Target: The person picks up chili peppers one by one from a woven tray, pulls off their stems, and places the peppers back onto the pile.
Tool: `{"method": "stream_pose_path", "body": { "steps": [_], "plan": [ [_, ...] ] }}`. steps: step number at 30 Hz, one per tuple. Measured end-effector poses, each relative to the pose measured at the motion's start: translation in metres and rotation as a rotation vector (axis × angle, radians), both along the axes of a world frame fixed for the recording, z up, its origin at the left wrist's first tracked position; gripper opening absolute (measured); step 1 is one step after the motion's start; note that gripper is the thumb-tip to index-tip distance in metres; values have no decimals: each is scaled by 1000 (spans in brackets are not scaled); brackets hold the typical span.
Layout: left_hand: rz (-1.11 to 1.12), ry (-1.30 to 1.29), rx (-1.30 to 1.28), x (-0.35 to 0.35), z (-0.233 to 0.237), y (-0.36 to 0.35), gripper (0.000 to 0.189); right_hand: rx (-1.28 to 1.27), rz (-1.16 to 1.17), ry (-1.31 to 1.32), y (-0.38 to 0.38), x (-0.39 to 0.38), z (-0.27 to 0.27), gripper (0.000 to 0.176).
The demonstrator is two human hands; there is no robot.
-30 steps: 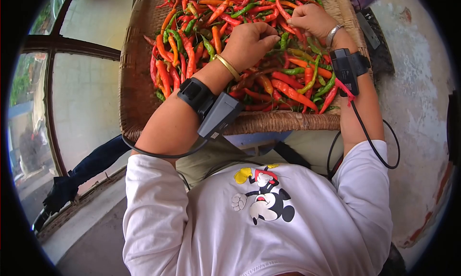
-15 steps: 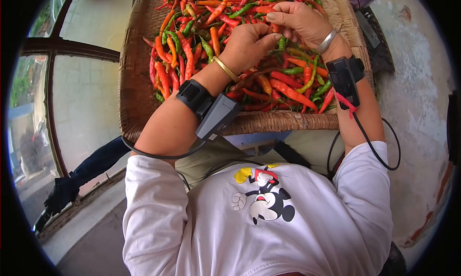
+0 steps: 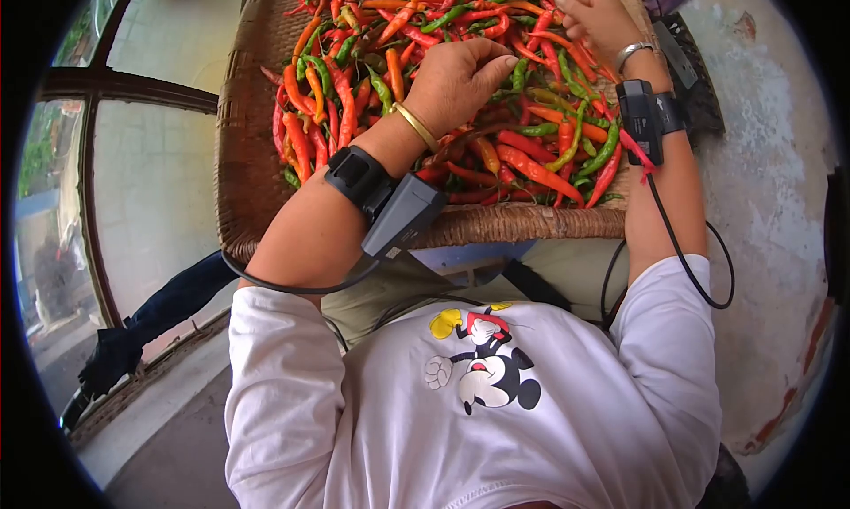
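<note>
A shallow woven tray holds a heap of red, orange and green chili peppers. Over the middle of the heap is my left hand, its thumb and fingers curled together. Whatever lies between those fingertips is hidden. My right hand is above the tray's far right part, fingers bent inward and close together. Red and green peppers lie around its fingertips, and I cannot make out whether it grips one. The two hands are apart.
Both wrists carry black strapped devices; a cable loops from the right one. A window with a dark frame stands on the left, near a dark folded umbrella-like object. A worn wall rises on the right. The tray rests over my lap.
My right hand has moved away from my left hand, up and to the right over the tray. My left hand has stayed nearly in place.
</note>
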State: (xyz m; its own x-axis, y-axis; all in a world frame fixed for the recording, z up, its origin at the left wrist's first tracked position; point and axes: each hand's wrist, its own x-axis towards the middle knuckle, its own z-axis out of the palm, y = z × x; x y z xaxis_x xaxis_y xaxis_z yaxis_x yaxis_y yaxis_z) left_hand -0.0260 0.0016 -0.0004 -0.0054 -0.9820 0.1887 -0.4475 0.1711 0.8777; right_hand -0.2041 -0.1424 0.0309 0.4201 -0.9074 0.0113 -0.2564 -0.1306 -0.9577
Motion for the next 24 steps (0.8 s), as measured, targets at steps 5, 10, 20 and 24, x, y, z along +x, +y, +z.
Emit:
{"method": "stream_pose_path", "body": {
  "steps": [5,10,20,24],
  "plan": [
    [-21,-39,-23,0,0,1,26,-388,271,1177,6,-5,-13,46],
    [-32,-81,-3,0,1,2,23,-125,410,1173,17,3,-6,44],
    [-70,-38,33,-2,4,3,26,91,463,343,19,4,21,26],
    [-120,118,139,-3,7,4,26,85,477,-4,42,25,18,22]
  ]
}}
